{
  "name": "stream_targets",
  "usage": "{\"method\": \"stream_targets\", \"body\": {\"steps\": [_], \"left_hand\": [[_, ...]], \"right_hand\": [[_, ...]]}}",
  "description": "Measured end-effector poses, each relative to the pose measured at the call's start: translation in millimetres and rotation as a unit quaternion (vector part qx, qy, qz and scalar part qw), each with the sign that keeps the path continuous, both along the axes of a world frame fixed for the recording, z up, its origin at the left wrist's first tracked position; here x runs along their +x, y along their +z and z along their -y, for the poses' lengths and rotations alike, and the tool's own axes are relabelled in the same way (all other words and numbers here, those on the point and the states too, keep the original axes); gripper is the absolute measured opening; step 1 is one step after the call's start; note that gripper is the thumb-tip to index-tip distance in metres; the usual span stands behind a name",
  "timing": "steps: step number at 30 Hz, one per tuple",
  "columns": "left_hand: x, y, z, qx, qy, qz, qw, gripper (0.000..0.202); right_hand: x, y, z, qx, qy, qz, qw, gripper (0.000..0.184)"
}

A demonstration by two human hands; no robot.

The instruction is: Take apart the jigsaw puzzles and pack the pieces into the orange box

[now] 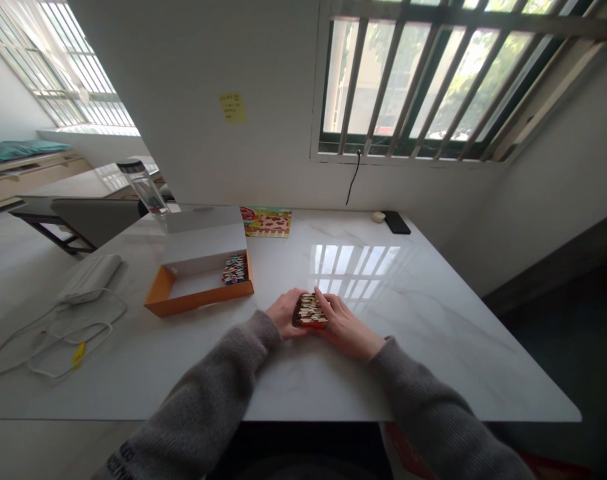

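Note:
Between my two hands, just above the front middle of the white tabletop, is a stack of thin cardboard pieces, seen edge-on in white, brown and red. My left hand is wrapped around the stack's left side. On its right side, my right hand presses with the fingers, its thumb side along the top edge. To the left stands an orange box with its white lid folded back. A second bunch of similar colourful pieces sits in the box's right end.
A colourful farm picture card lies near the wall behind the box. A clear bottle stands at the far left edge. A white power strip with cables lies left. A black phone and small round white item lie back right.

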State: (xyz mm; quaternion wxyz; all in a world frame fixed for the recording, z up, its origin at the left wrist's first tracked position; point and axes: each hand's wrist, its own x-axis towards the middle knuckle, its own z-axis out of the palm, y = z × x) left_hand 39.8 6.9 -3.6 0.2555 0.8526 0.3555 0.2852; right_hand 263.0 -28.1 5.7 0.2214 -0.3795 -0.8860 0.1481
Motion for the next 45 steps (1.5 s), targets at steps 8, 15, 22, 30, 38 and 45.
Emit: {"method": "stream_targets", "body": {"steps": [8, 15, 22, 30, 38, 45], "left_hand": [[10.5, -5.6, 10.4, 0.039, 0.032, -0.041, 0.998, 0.065], [9.9, -6.7, 8.6, 0.030, 0.025, -0.019, 0.999, 0.076], [15.4, -6.4, 9.2, 0.032, 0.035, -0.054, 0.997, 0.076], [15.0, -3.9, 9.5, 0.016, 0.040, -0.055, 0.998, 0.076], [18.9, -7.9, 8.7, 0.024, 0.057, -0.059, 0.996, 0.077], [21.6, -3.3, 10.6, 0.014, 0.058, -0.057, 0.997, 0.076]], "right_hand": [[0.8, 6.2, 3.7, -0.018, 0.021, -0.005, 1.000, 0.104], [1.2, 9.3, 3.5, -0.054, 0.019, -0.037, 0.998, 0.105], [-4.1, 4.7, 6.4, -0.045, 0.010, -0.039, 0.998, 0.104], [-0.9, 10.6, 5.2, -0.114, -0.001, -0.046, 0.992, 0.101], [-3.8, -1.4, 7.6, -0.117, -0.086, 0.021, 0.989, 0.087], [-10.4, -3.0, 8.9, -0.080, -0.121, 0.060, 0.988, 0.084]]}}
